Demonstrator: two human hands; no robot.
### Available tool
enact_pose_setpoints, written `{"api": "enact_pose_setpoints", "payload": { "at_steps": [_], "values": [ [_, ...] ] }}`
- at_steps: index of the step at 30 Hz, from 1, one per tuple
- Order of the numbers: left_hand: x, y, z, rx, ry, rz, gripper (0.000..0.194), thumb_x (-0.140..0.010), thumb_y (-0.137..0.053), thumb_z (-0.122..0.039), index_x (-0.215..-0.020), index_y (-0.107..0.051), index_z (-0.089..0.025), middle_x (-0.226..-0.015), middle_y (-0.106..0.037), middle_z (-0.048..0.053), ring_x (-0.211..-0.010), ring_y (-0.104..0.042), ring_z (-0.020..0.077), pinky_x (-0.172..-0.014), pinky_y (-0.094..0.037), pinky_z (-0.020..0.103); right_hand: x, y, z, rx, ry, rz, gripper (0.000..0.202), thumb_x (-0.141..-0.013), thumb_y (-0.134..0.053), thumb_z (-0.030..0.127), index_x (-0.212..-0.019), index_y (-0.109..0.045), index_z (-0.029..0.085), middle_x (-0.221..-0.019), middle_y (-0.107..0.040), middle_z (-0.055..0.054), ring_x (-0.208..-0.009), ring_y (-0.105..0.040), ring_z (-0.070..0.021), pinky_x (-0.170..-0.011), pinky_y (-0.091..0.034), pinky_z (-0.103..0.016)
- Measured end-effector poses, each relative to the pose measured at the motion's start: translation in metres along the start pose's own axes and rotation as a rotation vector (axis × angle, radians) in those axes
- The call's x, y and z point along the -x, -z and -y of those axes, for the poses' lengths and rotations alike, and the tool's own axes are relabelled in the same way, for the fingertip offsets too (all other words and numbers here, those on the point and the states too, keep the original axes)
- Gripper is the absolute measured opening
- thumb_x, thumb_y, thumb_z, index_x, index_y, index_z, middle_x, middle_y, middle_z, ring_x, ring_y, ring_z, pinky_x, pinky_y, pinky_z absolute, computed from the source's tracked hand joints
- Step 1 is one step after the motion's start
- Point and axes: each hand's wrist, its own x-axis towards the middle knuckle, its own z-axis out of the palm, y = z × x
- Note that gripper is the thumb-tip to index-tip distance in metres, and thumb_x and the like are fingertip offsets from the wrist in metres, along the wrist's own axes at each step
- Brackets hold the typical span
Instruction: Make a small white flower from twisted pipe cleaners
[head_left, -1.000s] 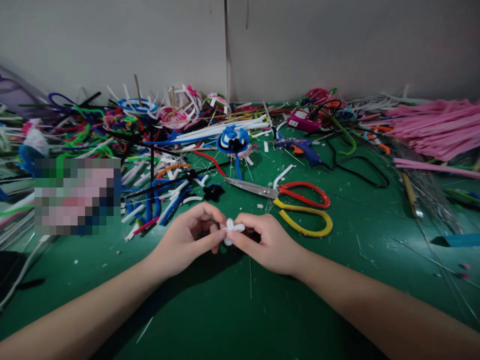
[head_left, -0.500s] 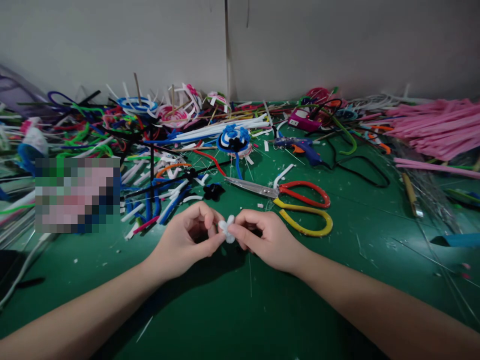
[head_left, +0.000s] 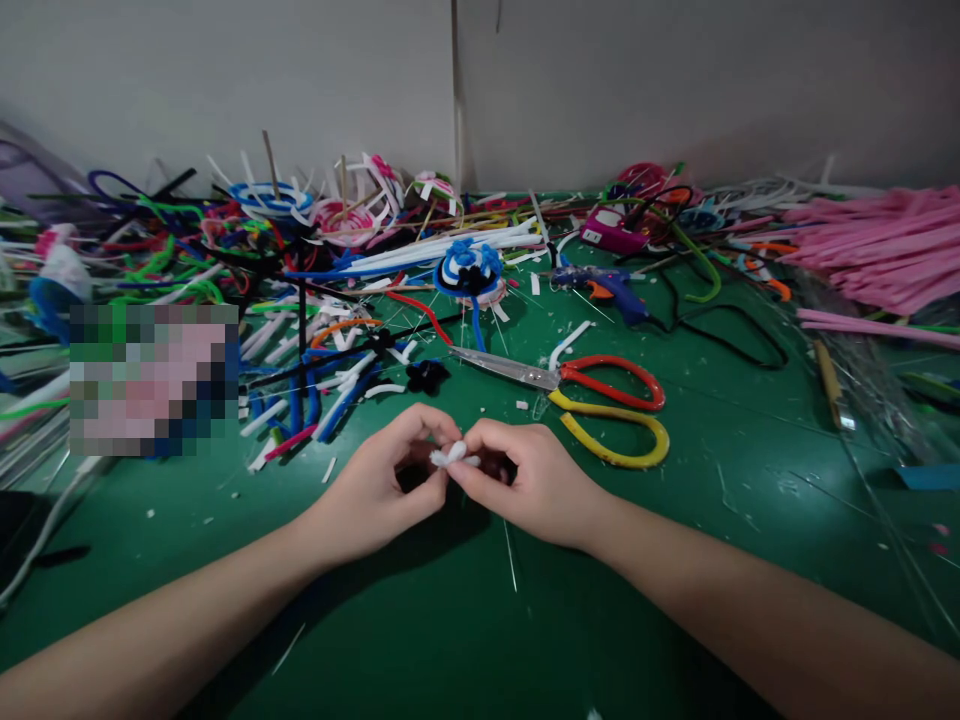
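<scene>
A small white fuzzy piece of bent pipe cleaner [head_left: 454, 457] is pinched between my two hands over the green table. My left hand [head_left: 397, 475] grips its left side, thumb below and fingers above. From the other side my right hand [head_left: 521, 475] closes thumb and forefinger on it. The fingers cover part of its shape. Just beyond my hands lie scissors [head_left: 517, 370] with one red and one yellow handle, blades pointing left. A black pipe-cleaner flower [head_left: 427, 376] rests on the table, near a blue and white striped pipe-cleaner piece [head_left: 469, 268].
Cut pipe-cleaner lengths [head_left: 315, 395] are heaped at the left. A blue glue gun [head_left: 604, 285] with a black cord lies behind the scissors. Pink pipe cleaners [head_left: 877, 245] are piled far right, above a wooden-handled tool [head_left: 829, 385]. A grey wall [head_left: 300, 90] stands behind.
The white piece has turned from standing with petal-like loops upward to lying flatter between my fingers. My left fingers have closed in nearer to my right hand.
</scene>
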Motion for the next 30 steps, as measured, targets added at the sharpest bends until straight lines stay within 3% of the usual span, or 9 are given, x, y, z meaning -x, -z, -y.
{"api": "enact_pose_setpoints", "payload": {
  "at_steps": [30],
  "values": [
    [0.0020,0.0004,0.0012,0.011,-0.002,0.012,0.011,-0.085,-0.046,-0.011,-0.093,-0.047,-0.018,-0.081,-0.051,-0.001,-0.067,-0.054,0.0088,-0.060,-0.045,0.023,-0.0007,-0.0014,-0.0009,0.010,0.006,0.019,0.017,-0.086,-0.055,0.031,-0.085,-0.061,0.015,-0.061,-0.052,0.004,-0.052,-0.045,-0.0056,-0.050,-0.032,-0.017]
  ]
}}
